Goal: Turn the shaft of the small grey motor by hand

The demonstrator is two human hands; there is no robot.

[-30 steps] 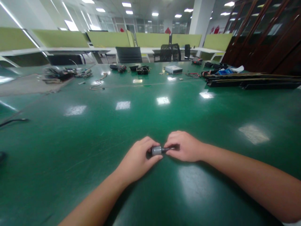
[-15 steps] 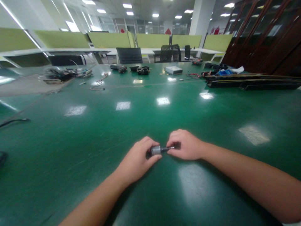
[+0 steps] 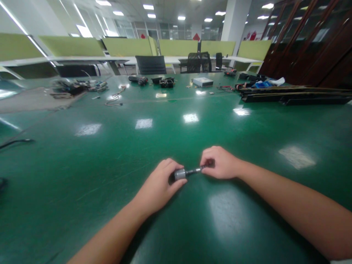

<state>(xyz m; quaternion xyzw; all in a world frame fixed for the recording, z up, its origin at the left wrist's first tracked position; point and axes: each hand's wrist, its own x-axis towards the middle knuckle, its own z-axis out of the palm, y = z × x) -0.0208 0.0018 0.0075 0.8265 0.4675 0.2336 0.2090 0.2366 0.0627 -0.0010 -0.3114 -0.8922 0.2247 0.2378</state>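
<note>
My left hand (image 3: 159,183) lies low over the table with thumb and fingers wrapped round a short grey cylinder (image 3: 180,174), perhaps a small motor. From its right end sticks a thin dark shaft (image 3: 192,171) with a shiny tip, pointing right. At that tip is my right hand (image 3: 220,163), its thumb and fingertips pinched together. Whether it grips the shaft's end or a small part there is hidden by the fingers. The cylinder's left end is covered by my left palm.
A green tabletop (image 3: 123,146) spreads around my hands. Far off stand a flat silver box (image 3: 202,81), black parts (image 3: 167,82) and a cordless drill-like tool (image 3: 139,80). Long black rails (image 3: 297,96) lie at the back right, a heap of parts (image 3: 78,87) at the back left.
My right hand has slid right and slightly away along the shaft, baring more of its shiny tip. My left hand has shifted slightly left with the cylinder.
</note>
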